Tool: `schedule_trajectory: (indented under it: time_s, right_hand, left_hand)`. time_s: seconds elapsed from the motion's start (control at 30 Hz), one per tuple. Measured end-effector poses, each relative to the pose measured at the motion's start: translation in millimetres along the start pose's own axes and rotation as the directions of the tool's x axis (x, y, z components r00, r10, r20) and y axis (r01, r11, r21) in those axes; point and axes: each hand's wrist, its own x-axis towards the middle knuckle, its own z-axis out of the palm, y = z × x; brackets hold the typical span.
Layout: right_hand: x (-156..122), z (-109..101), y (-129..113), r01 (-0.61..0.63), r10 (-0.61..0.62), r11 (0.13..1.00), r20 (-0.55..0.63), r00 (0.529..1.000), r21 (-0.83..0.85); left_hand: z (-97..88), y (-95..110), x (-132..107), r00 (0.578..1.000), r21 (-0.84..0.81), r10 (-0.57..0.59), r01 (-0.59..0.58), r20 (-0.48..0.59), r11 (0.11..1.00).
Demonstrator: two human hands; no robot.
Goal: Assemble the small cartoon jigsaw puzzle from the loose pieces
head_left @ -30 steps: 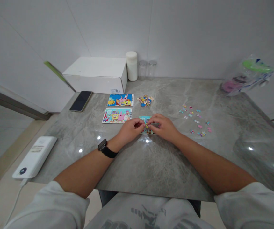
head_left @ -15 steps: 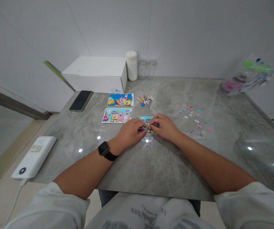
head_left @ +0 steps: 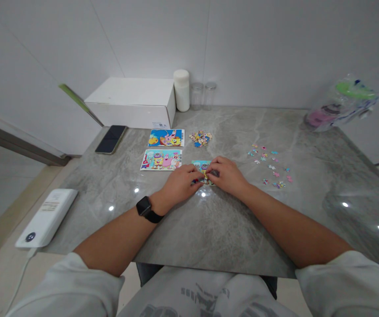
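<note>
A small, partly joined jigsaw puzzle (head_left: 201, 164) with a light-blue top lies flat on the table, largely covered by my hands. Curled around its left side is my left hand (head_left: 182, 181), with fingers and thumb gripping the lower-left part. My right hand (head_left: 226, 175) comes in from the right, its fingertips pinched on a jigsaw piece at the puzzle's surface; the piece itself is mostly hidden. Both hands' fingertips almost meet. Left of the puzzle lie a cartoon picture card (head_left: 161, 160) and, behind it, a blue picture card (head_left: 166, 138).
Loose jigsaw pieces (head_left: 271, 167) are scattered at right; a heap of pieces (head_left: 200, 138) sits behind the puzzle. Farther back stand a white box (head_left: 130, 92), a white bottle (head_left: 182, 91) and two glass jars (head_left: 209, 97). A phone (head_left: 111, 139) and a power bank (head_left: 47, 218) lie left.
My left fingertips have shifted slightly right over the puzzle, closer to my right fingertips. My right hand has barely moved. The loose pieces lie as before.
</note>
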Motion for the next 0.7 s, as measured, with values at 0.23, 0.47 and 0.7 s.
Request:
schedule_trajectory:
  time_s: [0.23,0.47,0.7]
  right_hand:
    - [-4.4,-43.6,-13.9,-0.035,0.044,0.983,0.047,0.998,-0.18]
    - [-12.2,-54.4,-24.7,0.079,0.052,0.935,0.354,0.934,-0.346]
    - [-10.3,-47.7,-23.4,0.129,0.036,0.924,0.417,0.908,-0.36]
  left_hand:
    - [0.8,-1.3,-1.4,0.999,0.06,0.037,-0.038,0.024,0.997]
    - [0.6,1.2,-1.1,0.997,0.095,0.056,-0.061,0.057,0.994]
    - [-3.5,6.5,0.7,0.996,0.11,0.043,-0.052,0.08,0.993]
